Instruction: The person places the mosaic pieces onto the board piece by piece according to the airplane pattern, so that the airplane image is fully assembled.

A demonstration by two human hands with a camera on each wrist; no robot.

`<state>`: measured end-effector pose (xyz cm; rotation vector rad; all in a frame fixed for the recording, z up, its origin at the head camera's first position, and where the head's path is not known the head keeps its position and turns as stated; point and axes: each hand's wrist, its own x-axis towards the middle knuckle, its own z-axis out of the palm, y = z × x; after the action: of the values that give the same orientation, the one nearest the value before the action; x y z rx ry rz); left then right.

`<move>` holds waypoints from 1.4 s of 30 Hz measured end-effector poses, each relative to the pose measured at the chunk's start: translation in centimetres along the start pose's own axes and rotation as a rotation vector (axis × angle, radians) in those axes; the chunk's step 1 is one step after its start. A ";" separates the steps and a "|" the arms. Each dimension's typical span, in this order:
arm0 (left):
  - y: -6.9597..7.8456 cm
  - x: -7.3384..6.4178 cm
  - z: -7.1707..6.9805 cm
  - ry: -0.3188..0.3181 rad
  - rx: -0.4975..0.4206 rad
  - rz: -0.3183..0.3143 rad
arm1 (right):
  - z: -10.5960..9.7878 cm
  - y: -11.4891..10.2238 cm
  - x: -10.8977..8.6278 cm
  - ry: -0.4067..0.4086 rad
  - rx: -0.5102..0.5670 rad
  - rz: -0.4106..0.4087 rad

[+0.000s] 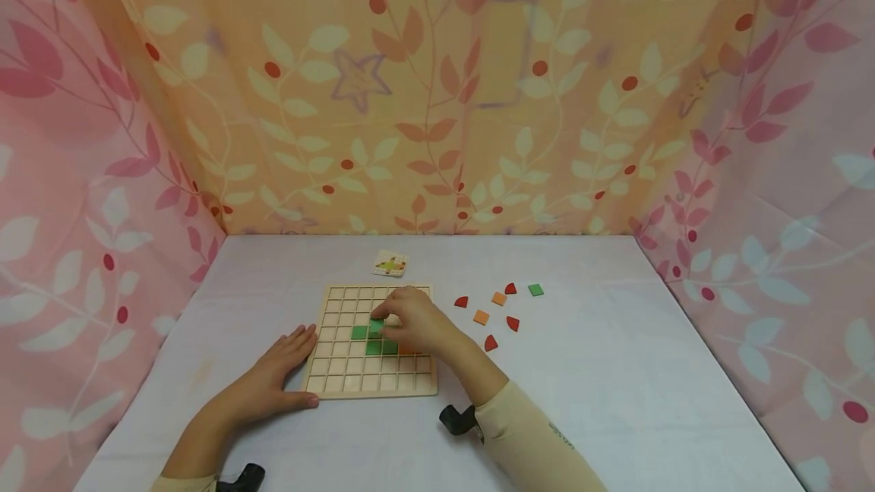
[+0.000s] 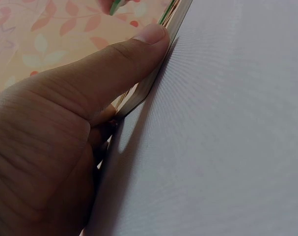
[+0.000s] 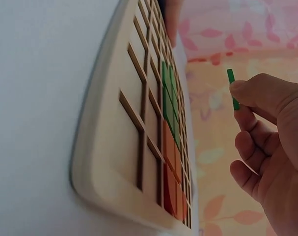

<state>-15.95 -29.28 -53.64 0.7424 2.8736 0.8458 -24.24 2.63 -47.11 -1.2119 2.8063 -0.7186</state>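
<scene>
A wooden grid board (image 1: 335, 383) lies on the white table. My left hand (image 1: 273, 374) rests at its left side, fingers stretched along the edge and thumb by the near corner; in the left wrist view the thumb (image 2: 124, 56) presses the board's edge. Over the board, my right hand (image 1: 418, 319) pinches a green square tile (image 3: 230, 76) between thumb and forefinger, raised above the grid. Several green tiles (image 1: 358, 332) sit in the middle cells. Beside them in the right wrist view are orange tiles (image 3: 171, 147) and a red piece (image 3: 169, 189), partly hidden by my hand in the head view.
Right of the board lie loose red quarter-round pieces (image 1: 491, 342), orange squares (image 1: 481, 317) and a green square (image 1: 535, 290). A small pattern card (image 1: 390, 263) lies behind the board. Patterned cloth walls (image 1: 437, 97) enclose the table at the back and sides.
</scene>
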 end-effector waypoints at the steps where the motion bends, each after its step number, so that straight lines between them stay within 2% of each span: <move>1: 0.0 0.0 0.0 0.000 -0.001 -0.002 | 0.3 -0.2 0.1 -0.001 -0.011 -0.013; 11: 0.2 0.0 -0.1 -0.002 -0.020 -0.002 | 2.2 -1.4 1.1 -0.056 -0.041 -0.038; 19: 0.2 -0.1 -0.1 0.001 -0.027 0.006 | 3.9 -1.6 1.6 -0.095 -0.085 0.001; 28: 0.2 -0.1 -0.1 0.001 -0.020 0.006 | 4.1 -2.2 1.6 -0.116 -0.119 0.032; 42: 0.0 0.1 0.0 -0.008 -0.014 -0.003 | 4.6 -1.9 1.9 -0.125 -0.151 0.000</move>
<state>-16.03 -29.31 -53.62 0.7382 2.8581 0.8602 -23.43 -1.73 -50.11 -1.2305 2.7998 -0.4212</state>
